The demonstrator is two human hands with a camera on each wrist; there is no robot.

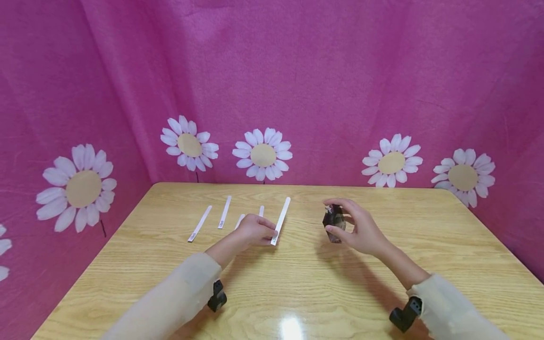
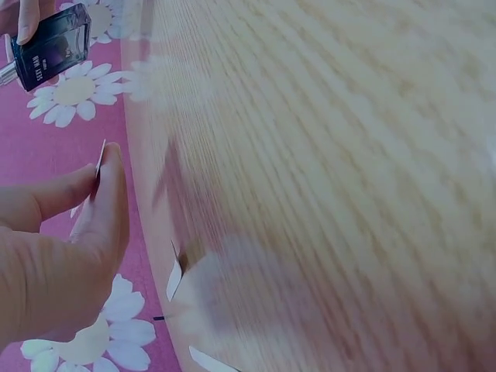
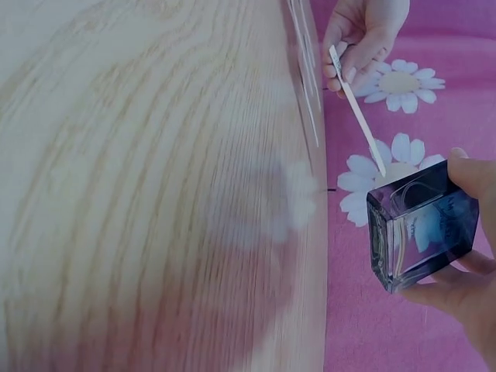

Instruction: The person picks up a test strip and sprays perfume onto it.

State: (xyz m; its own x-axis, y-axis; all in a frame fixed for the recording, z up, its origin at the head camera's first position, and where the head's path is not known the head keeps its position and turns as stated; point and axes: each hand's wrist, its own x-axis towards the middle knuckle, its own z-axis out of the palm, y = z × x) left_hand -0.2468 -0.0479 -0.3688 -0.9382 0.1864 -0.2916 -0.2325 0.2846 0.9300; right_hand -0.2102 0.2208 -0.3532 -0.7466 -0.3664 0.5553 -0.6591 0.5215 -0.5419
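My left hand (image 1: 254,230) pinches the lower end of a white paper tester strip (image 1: 282,218) between thumb and fingers, its far end pointing up and away. To the right, my right hand (image 1: 366,231) grips a dark glass perfume bottle (image 1: 333,225) by its sides, with the index finger over the top. A silver spray nozzle (image 2: 8,74) shows at the bottle's end in the left wrist view. Seen from the right wrist, the bottle (image 3: 422,229) has clear, thick glass edges and a bluish tint. A gap separates strip and bottle in the head view.
Several more tester strips lie on the wooden table (image 1: 272,293) to the left, among them one strip (image 1: 199,224) farthest left and another (image 1: 224,212) beside it. Two are partly behind my left hand. A pink curtain (image 1: 323,94) with daisies hangs behind the table.
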